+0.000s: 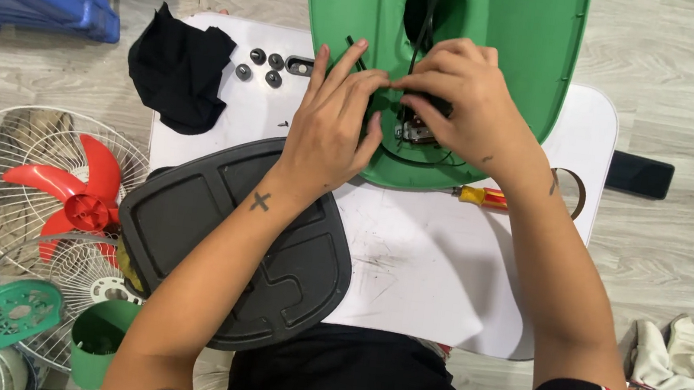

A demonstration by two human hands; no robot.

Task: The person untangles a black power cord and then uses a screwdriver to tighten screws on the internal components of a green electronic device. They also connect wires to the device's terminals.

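A green plastic fan base shell lies upside down at the far edge of a white table. My left hand and my right hand meet over its near part, where a small metal and black switch part sits. The fingertips of both hands pinch thin black wires that run up through the shell's opening. My right hand covers most of the black part; how it is fixed is hidden.
A dark grey base plate lies near left under my left forearm. Several black knobs and a black cloth lie far left. A red-and-yellow screwdriver is near the shell. Fan grilles with a red blade lie on the floor left.
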